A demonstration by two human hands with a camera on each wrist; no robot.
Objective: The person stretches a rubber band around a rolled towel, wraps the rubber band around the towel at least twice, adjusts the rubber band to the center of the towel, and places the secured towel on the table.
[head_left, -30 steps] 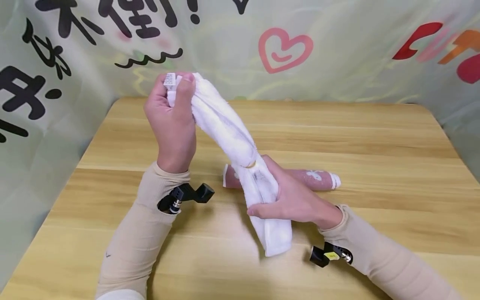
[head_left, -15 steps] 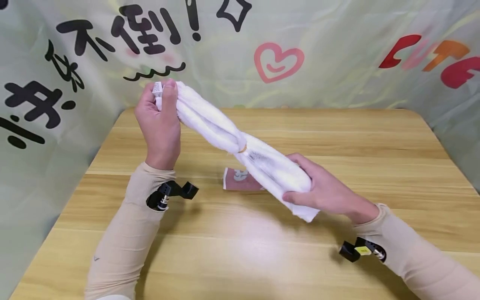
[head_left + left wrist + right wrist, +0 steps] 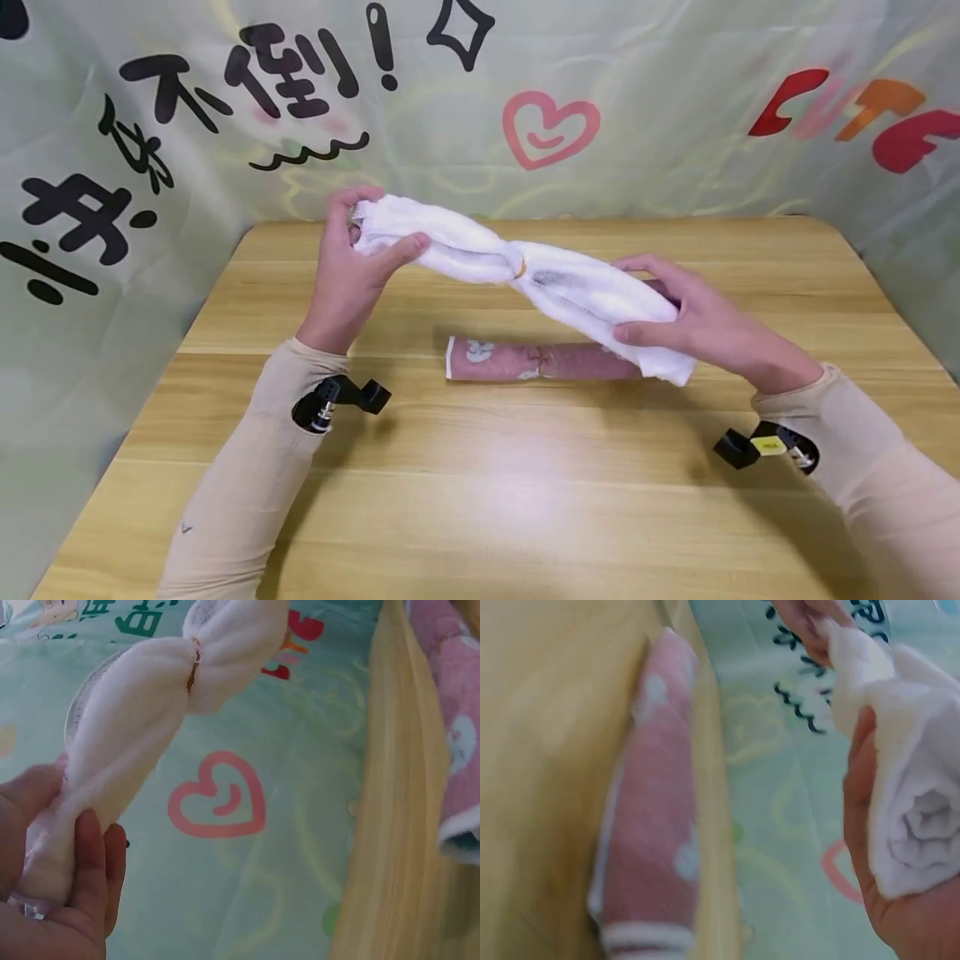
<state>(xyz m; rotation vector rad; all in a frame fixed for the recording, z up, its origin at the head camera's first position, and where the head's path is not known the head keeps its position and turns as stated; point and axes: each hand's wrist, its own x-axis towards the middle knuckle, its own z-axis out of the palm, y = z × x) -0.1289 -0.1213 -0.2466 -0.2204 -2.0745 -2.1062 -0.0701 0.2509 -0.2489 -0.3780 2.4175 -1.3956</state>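
A rolled white towel [image 3: 592, 292] is held in the air above the table, cinched at its middle by a thin tan band [image 3: 520, 268]. My left hand [image 3: 352, 271] grips its left end, thumb on the near side, with a small label showing by the fingers. Its right end sits in my right hand [image 3: 705, 325], thumb in front and fingers behind. In the right wrist view the towel's spiral end [image 3: 930, 825] shows within the curled hand. Below lies a rolled pink towel [image 3: 495, 360] with pale patterns, also banded; the white towel partly covers its right end.
The wooden table [image 3: 480, 483] spreads under both arms. Behind it hangs a pale printed curtain [image 3: 660, 150] with a pink heart and black lettering. A small black camera mount sits on each sleeved wrist.
The white towel has swung from a steep slant to nearly level, as my right hand moved right and up. My left thumb has shifted along the towel. More of the pink towel shows.
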